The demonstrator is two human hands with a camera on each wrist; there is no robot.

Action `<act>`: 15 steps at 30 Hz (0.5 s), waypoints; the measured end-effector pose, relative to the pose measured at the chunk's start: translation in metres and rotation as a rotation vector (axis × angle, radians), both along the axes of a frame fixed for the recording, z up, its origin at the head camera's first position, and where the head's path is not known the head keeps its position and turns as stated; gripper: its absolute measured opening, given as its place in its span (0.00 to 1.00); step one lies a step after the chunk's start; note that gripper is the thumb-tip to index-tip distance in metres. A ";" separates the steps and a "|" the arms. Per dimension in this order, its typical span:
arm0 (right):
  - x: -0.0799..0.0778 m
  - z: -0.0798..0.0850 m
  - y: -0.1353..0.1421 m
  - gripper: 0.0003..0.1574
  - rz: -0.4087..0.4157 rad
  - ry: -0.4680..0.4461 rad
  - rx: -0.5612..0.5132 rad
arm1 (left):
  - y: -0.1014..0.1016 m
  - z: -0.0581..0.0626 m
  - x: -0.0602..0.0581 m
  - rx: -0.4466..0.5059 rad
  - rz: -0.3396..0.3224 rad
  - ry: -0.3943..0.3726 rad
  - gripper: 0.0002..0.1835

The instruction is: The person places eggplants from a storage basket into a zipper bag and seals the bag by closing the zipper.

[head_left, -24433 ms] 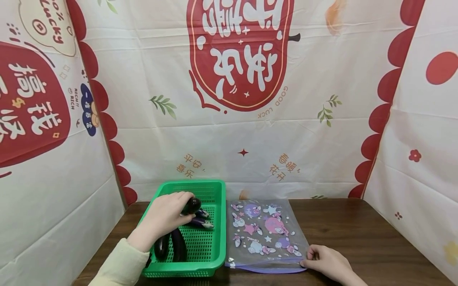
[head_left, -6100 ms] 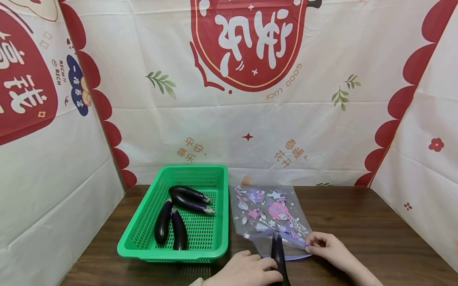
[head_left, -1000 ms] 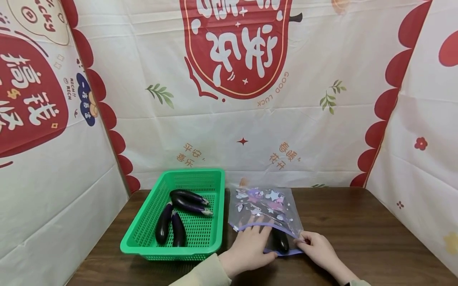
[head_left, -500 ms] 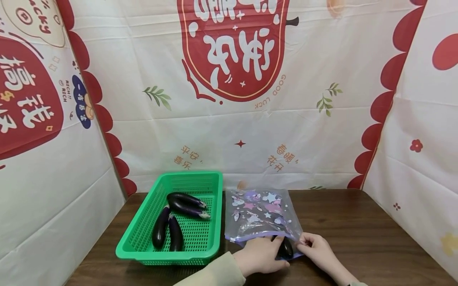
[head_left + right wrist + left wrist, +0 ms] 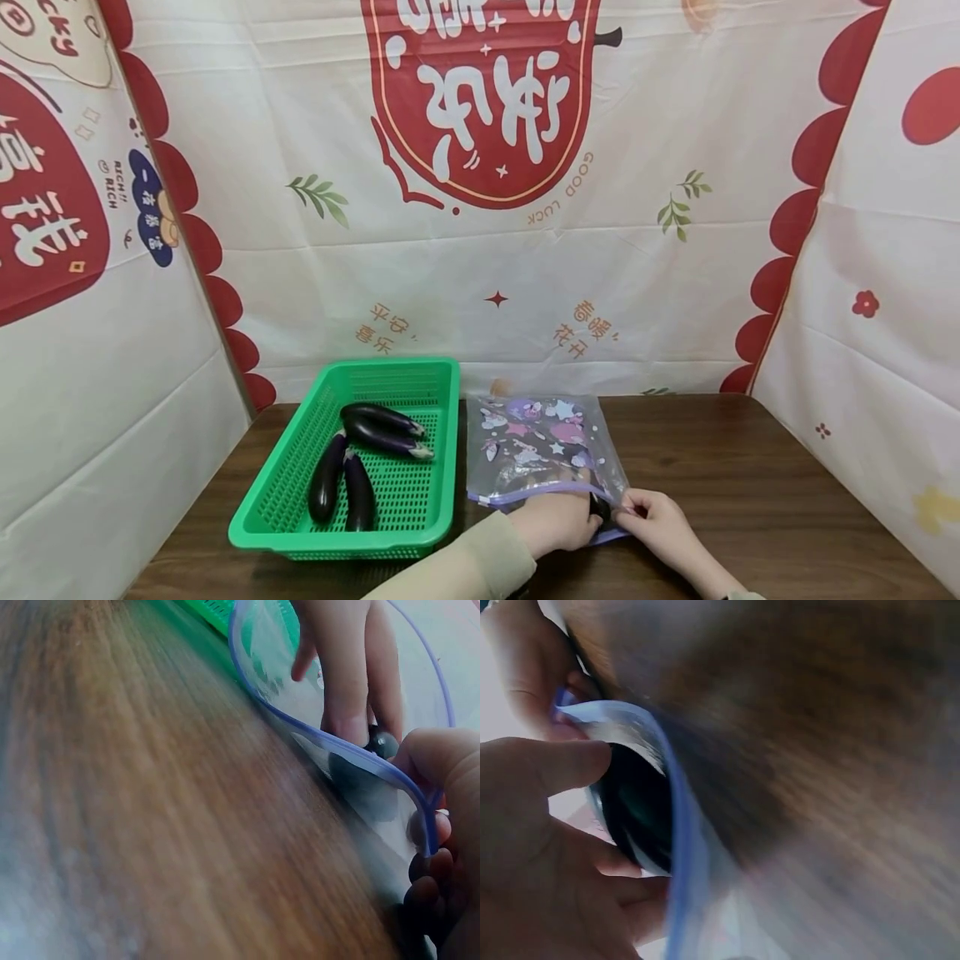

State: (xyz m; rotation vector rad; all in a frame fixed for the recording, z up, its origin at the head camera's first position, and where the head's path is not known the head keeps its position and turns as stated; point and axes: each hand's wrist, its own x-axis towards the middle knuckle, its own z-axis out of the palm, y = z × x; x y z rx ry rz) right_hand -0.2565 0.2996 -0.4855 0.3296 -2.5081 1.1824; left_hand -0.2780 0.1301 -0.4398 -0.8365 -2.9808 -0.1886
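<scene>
A clear zip bag (image 5: 532, 433) with purple edging and cartoon prints lies on the table, its mouth facing me. Inside the mouth is a dark eggplant (image 5: 600, 507), mostly hidden by plastic and fingers. My left hand (image 5: 557, 521) reaches into the bag and grips this eggplant; in the left wrist view the thumb lies against the eggplant (image 5: 636, 799) with fingers on its other side. With thumb and fingers my right hand (image 5: 662, 527) pinches the right corner of the bag's mouth, and the right wrist view shows the purple rim (image 5: 300, 729) spread apart.
Left of the bag stands a green plastic basket (image 5: 452, 442) holding several eggplants (image 5: 360, 492). Both rest on a dark wooden table (image 5: 720, 475). A printed white cloth (image 5: 420, 275) closes off the back and both sides.
Earlier the left hand brought the eggplant from the basket side to the bag's mouth. Over the last second, its spread fingers moved deeper inside and closed around the eggplant. The right hand keeps its pinch.
</scene>
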 end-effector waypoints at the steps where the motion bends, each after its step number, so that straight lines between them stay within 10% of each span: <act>1: 0.000 0.000 0.000 0.24 0.004 -0.001 -0.007 | 0.000 -0.002 -0.003 -0.001 -0.006 0.011 0.29; 9: -0.002 0.003 -0.002 0.24 0.041 0.027 -0.003 | -0.004 -0.005 -0.022 0.031 -0.144 0.018 0.24; 15: -0.003 0.001 0.002 0.23 0.016 0.022 0.042 | -0.006 -0.002 -0.015 0.055 -0.223 -0.062 0.35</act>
